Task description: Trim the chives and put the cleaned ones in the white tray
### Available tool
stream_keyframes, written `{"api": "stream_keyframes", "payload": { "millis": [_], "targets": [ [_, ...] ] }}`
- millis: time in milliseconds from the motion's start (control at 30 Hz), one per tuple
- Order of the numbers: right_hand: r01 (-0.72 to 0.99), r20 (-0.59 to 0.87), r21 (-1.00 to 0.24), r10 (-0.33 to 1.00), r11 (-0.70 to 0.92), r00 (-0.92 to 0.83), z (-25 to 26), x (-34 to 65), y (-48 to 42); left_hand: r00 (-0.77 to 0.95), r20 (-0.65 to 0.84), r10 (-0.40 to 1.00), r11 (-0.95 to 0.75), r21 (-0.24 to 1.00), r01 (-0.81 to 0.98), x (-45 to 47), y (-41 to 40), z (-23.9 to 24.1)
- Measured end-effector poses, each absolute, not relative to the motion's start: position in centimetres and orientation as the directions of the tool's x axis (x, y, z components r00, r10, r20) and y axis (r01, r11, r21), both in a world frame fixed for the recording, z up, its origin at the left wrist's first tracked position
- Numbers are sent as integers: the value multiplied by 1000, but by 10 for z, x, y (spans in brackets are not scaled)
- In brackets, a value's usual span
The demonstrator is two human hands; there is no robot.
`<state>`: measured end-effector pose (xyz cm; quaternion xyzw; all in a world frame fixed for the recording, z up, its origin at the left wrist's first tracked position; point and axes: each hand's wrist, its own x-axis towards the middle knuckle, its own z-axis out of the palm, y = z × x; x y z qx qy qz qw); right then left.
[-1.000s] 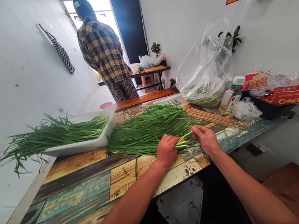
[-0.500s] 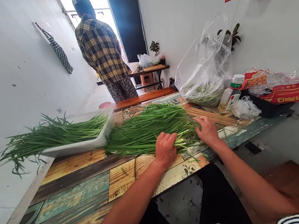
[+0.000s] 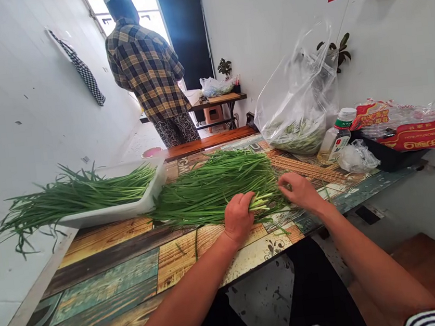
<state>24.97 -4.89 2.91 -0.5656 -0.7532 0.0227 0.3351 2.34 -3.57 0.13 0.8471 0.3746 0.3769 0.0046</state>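
Note:
A wide pile of garlic chives (image 3: 208,185) lies across the middle of the table, its pale stem ends pointing right. My left hand (image 3: 239,213) is closed round a small bunch of chives at the near edge of the pile, and the white stem ends (image 3: 260,201) stick out past the fingers. Just right of those ends, my right hand (image 3: 297,190) is pinched with thumb against fingers over the pile's ragged tips. Whatever is between its fingertips is too small to make out. More chives (image 3: 102,189) rest in a white tray (image 3: 109,214) on the left, their leaves hanging over its side.
Thin wooden skewers (image 3: 308,167) lie beyond my right hand. Behind them stand a clear plastic bag (image 3: 293,107) with greens, a bottle (image 3: 336,139), a crumpled bag (image 3: 358,156) and red packaging (image 3: 414,135). A person (image 3: 147,66) in a checked shirt stands farther back, facing away.
My right hand has shifted slightly left and its fingers have drawn closer together. My left hand stays nearly in place on the bunch. The person at the back has moved their arm.

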Motion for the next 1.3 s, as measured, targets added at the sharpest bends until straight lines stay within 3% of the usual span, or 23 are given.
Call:
{"api": "stream_keyframes", "payload": {
  "millis": [167, 400, 500, 633, 767, 833, 1033, 1300],
  "targets": [
    [671, 402, -671, 915, 314, -27, 41, 217, -86, 561, 591, 580, -789, 234, 568, 26, -37, 0],
    [488, 380, -818, 923, 304, 63, 30, 201, -88, 565, 555, 611, -774, 269, 573, 31, -41, 5],
    [389, 361, -882, 913, 267, 191, 19, 208, -79, 563, 572, 597, -783, 261, 565, 31, -42, 6],
    [521, 406, -839, 818, 156, 408, 12, 225, -72, 547, 611, 572, -792, 239, 562, 30, -41, 6],
    [726, 463, -671, 849, 149, 254, 24, 226, -82, 535, 629, 564, -796, 243, 554, 30, -39, 5],
    [694, 454, -690, 870, 205, 194, 31, 218, -86, 544, 624, 561, -800, 238, 551, 31, -39, 5],
    [383, 349, -886, 919, 261, 182, 25, 199, -80, 610, 577, 544, -822, 221, 524, 29, -41, 8],
    [437, 406, -847, 899, 304, 162, 23, 196, -80, 601, 572, 559, -817, 256, 516, 29, -40, 8]
  ]
}}
